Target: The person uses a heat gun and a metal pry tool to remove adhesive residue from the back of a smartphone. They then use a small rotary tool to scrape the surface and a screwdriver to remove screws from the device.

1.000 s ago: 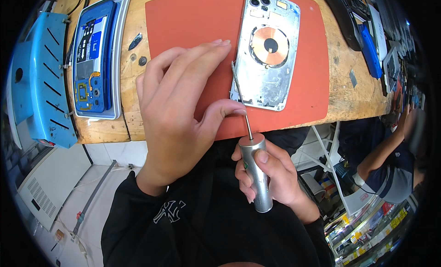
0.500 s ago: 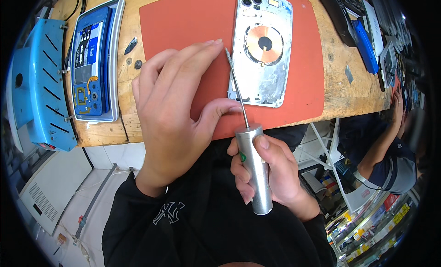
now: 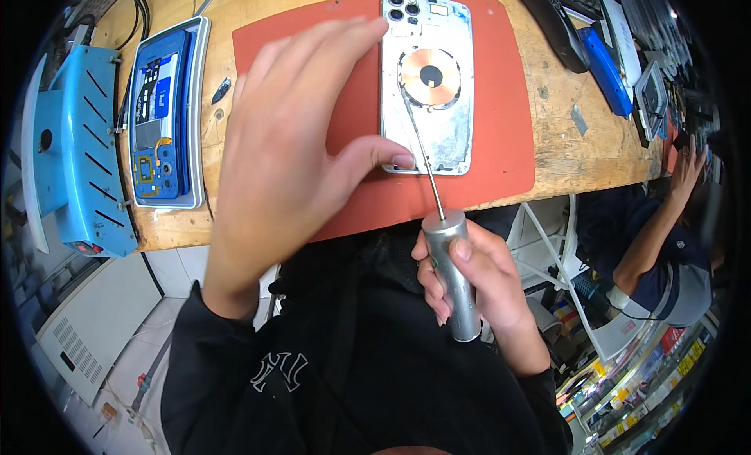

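Right hand (image 3: 477, 279) clamped on silver electric screwdriver (image 3: 452, 271), thin bit slanting up-left, tip on opened phone back housing (image 3: 429, 83) | left hand (image 3: 289, 134) spread flat on red mat (image 3: 501, 103), thumb at housing's lower edge, likely steadying | housing long axis away from body, camera end far | surface (image 3: 563, 154) wooden.

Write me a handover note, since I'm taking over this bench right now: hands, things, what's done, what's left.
Left hand: open, thumb tip at the lower left corner of the phone shell.
Right hand: gripping the metal screwdriver, its thin shaft reaching onto the shell.
The shell lies open on the red mat, copper coil exposed. A second phone sits in the blue tray to the left.
Done: shell opened.
Left: cannot tell from this view.
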Available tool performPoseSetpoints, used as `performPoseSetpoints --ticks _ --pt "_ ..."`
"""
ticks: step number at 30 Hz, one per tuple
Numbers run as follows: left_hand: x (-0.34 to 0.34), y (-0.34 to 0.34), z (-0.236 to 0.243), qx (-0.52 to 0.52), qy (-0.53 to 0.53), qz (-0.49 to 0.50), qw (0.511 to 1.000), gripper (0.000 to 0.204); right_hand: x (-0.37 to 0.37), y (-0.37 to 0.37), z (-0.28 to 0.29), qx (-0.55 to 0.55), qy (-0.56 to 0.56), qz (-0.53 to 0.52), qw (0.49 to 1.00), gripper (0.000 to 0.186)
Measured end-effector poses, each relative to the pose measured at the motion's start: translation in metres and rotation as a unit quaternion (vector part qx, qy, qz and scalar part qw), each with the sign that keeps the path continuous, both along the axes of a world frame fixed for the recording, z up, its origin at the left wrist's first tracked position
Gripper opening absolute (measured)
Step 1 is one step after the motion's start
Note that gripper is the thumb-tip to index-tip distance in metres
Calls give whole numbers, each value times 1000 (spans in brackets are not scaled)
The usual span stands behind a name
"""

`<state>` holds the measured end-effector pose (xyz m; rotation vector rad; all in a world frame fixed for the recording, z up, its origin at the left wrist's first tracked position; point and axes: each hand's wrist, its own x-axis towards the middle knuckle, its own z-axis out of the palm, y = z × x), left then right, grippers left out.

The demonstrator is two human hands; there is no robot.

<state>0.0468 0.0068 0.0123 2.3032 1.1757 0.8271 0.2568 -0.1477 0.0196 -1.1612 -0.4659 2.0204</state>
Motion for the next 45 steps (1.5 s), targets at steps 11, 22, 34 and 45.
performPoseSetpoints --ticks 11,22,34,45 --pt "27 46 45 -106 208 -178 956 123 24 -21 1 22 -30 22 999 31" --pt "13 33 14 -75 164 -211 961 117 14 -30 -7 -54 37 45 997 29" --pt "12 1 -2 9 128 -97 987 112 8 -42 -7 -80 71 7 994 31" --pt "15 -5 -8 32 100 -71 992 111 1 -54 -6 -74 93 -42 992 33"
